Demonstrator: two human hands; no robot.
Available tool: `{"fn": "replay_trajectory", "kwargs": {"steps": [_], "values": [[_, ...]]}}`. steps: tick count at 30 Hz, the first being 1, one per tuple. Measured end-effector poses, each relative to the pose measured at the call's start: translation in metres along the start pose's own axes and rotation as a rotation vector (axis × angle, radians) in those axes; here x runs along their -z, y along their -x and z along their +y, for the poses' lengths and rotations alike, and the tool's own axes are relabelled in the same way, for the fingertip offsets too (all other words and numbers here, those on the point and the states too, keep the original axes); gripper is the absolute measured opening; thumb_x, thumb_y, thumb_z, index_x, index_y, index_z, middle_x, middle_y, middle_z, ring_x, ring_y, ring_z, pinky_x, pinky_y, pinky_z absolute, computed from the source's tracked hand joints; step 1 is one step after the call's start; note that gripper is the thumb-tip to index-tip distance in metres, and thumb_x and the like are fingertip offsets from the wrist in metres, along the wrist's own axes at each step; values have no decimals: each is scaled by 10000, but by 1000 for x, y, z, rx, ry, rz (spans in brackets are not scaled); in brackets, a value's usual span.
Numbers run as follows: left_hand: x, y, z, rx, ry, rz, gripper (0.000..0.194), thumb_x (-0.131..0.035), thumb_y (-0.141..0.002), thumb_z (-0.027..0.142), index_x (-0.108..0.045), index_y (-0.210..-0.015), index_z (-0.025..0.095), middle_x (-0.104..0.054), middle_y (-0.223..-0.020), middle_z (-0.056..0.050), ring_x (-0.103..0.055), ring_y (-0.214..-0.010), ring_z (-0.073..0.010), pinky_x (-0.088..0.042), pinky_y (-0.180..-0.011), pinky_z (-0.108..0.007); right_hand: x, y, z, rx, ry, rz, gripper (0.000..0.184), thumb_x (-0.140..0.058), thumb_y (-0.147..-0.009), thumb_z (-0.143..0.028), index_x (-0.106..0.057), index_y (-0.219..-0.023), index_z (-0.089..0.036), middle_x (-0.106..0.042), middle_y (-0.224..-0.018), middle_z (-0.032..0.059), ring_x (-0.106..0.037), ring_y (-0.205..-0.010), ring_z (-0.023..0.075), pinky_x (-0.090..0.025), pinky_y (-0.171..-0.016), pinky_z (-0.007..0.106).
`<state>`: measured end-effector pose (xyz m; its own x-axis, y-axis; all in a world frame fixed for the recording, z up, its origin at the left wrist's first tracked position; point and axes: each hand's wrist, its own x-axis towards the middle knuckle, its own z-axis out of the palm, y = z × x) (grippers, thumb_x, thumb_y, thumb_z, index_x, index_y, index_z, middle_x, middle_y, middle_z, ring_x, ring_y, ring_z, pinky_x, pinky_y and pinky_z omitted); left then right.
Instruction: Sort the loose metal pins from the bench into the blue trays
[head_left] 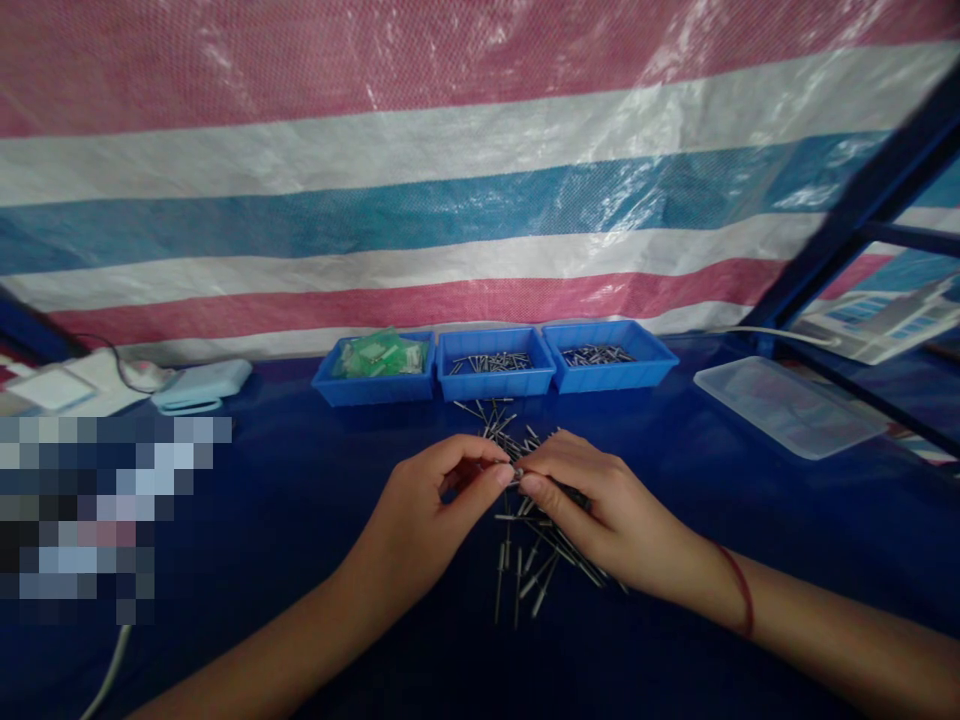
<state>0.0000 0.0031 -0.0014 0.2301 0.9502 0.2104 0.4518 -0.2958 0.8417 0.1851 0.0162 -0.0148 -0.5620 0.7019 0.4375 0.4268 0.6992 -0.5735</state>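
Fingertips meet over a scattered heap of blind rivets (518, 575).
The left hand (427, 510) and right hand (607, 500) each pinch one small metal piece (517, 475) between thumb and forefinger, probably from both sides to steady so tiny a thing; it sits above the heap, which lies on the dark blue table (315, 540) within easy reach. The fingertips cover most of the piece, so its exact form cannot be told; the remaining fingers are largely out of sight, and the right hand hides part of the heap. Farther off, three bins stand in a row, seemingly to keep kinds apart: the left bin (375, 392) has green packets (379, 352), contents unreadable, while the middle bin (496, 385) and right bin (619, 376) hold more slim metal rivets, too small to compare.
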Motion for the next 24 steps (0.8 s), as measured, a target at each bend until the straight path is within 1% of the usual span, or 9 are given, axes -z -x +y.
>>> {"fn": "replay_trajectory", "kwargs": {"steps": [4,9,17,24], "values": [[0,1,1,3,13,15,65,-590,-808,235,-644,-831,207,-673,-747,40,-624,-675,-114,-487,-633,-209,0,0,-1,7,-5,-20,211,-421,-921,-222,-594,-812,-171,-612,-734,18,-534,-699,133,-402,-693,306],[0,0,1,8,-2,23,65,-594,-808,240,-645,-839,213,-671,-755,45,-619,-673,-110,-483,-634,-207,0,0,-2,25,-6,-26,199,-434,-909,-219,-612,-834,-170,-608,-721,23,-530,-687,139,-401,-684,316],[-1,0,0,11,-22,8,76,-582,-813,247,-639,-828,200,-658,-732,41,-606,-656,-111,-468,-618,-210,0,-1,-2,21,-17,-40,184,-455,-896,-202,-608,-802,-161,-601,-708,20,-521,-686,134,-399,-688,310],[0,1,0,7,-53,1,80,-577,-821,246,-639,-846,204,-660,-748,47,-605,-676,-104,-454,-632,-201,-2,0,1,2,-19,2,153,-481,-883,-208,-619,-828,-169,-616,-717,17,-541,-685,135,-408,-688,309]]}}
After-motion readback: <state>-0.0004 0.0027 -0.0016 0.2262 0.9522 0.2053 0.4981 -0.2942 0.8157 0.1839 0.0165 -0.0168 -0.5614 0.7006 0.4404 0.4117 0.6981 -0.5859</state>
